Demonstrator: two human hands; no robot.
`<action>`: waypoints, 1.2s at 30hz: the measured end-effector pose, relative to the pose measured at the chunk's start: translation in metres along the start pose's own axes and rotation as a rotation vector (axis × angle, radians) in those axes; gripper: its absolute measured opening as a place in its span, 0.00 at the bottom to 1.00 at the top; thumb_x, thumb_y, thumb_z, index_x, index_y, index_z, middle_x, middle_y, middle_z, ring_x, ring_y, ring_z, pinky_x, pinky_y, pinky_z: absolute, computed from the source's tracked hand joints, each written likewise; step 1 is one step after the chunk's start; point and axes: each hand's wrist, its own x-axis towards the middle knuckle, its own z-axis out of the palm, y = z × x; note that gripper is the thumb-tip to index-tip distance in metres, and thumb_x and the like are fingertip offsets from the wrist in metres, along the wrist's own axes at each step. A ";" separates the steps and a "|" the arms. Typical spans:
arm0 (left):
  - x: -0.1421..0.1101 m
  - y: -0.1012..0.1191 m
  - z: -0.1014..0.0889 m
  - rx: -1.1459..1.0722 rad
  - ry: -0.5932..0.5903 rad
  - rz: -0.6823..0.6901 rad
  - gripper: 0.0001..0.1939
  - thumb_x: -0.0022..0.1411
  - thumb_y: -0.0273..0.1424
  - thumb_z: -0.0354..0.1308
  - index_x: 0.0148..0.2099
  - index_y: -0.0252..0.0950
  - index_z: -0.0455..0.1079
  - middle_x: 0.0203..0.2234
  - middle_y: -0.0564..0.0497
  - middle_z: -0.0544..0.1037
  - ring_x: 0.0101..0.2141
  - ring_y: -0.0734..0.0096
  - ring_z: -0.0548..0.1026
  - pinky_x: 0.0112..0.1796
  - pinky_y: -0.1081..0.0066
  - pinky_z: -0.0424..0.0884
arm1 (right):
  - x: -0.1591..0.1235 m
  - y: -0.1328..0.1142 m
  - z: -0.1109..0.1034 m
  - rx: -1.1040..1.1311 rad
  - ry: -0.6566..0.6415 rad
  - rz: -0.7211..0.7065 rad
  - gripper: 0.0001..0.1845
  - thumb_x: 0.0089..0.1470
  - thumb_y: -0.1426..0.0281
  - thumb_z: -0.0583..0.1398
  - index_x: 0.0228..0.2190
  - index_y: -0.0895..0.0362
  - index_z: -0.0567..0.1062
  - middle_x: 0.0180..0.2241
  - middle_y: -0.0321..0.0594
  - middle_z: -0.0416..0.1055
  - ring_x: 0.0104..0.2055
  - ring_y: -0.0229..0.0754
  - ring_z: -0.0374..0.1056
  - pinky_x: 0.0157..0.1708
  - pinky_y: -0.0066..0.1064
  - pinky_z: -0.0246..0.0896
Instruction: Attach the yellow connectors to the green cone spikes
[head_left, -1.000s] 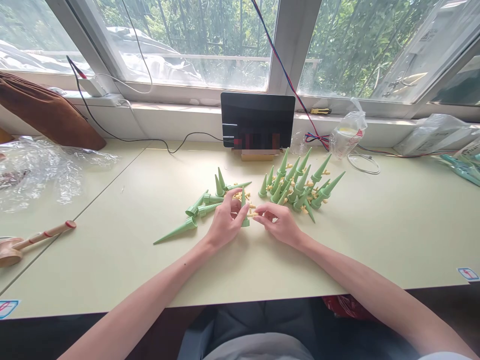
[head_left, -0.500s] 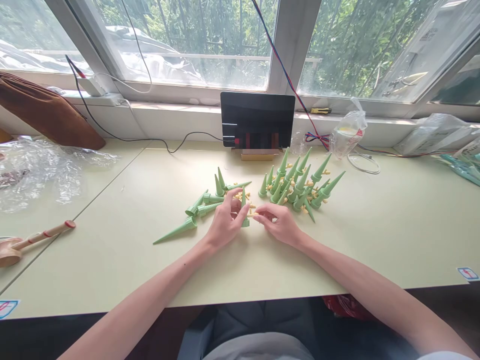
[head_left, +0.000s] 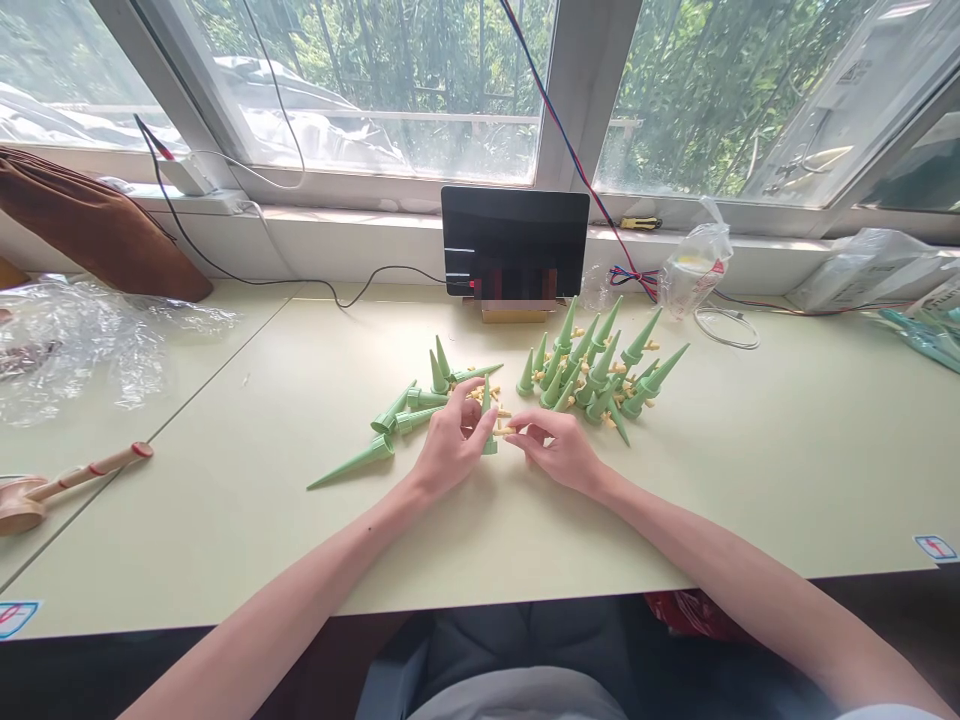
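My left hand [head_left: 454, 432] grips a green plastic plant-watering spike [head_left: 489, 440] with its point upward and its wide collar down. In my right hand [head_left: 553, 440], thumb and fingertips pinch a small cream plastic valve [head_left: 503, 432], its end against the side of the spike's collar. Whether the valve sits inside the collar I cannot tell. Several loose green spikes [head_left: 352, 462] lie or stand left of my left hand. Beyond my fingers is a small pile of cream valves [head_left: 487, 393], partly hidden by the left hand. Spikes with cream valves attached [head_left: 600, 365] stand grouped behind my right hand.
A black tablet [head_left: 516, 240] leans on a cardboard stand at the back. Its cable [head_left: 337, 298] runs left. Clear plastic wrap [head_left: 112, 340] and a wooden kendama [head_left: 75, 480] lie at left. A bagged cup [head_left: 697, 265] and white cable [head_left: 727, 328] are at back right.
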 end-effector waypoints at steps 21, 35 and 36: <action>-0.002 0.000 0.000 -0.024 -0.015 0.030 0.18 0.68 0.35 0.54 0.57 0.37 0.61 0.21 0.59 0.61 0.21 0.78 0.61 0.22 0.77 0.65 | 0.002 -0.003 0.000 -0.011 -0.030 0.013 0.15 0.61 0.57 0.60 0.34 0.57 0.75 0.26 0.38 0.72 0.22 0.35 0.63 0.23 0.28 0.62; -0.002 -0.002 0.000 -0.018 -0.036 0.043 0.19 0.68 0.36 0.54 0.58 0.37 0.60 0.22 0.60 0.61 0.22 0.77 0.63 0.24 0.76 0.67 | 0.003 -0.005 -0.001 -0.045 -0.078 0.037 0.19 0.64 0.58 0.55 0.28 0.58 0.72 0.18 0.33 0.63 0.20 0.34 0.57 0.22 0.28 0.55; -0.002 -0.002 0.000 -0.017 -0.037 0.044 0.19 0.68 0.36 0.54 0.58 0.37 0.60 0.22 0.60 0.60 0.22 0.77 0.63 0.24 0.76 0.67 | 0.003 -0.005 -0.001 -0.046 -0.077 0.035 0.19 0.65 0.59 0.55 0.27 0.58 0.71 0.18 0.32 0.63 0.20 0.34 0.56 0.22 0.28 0.55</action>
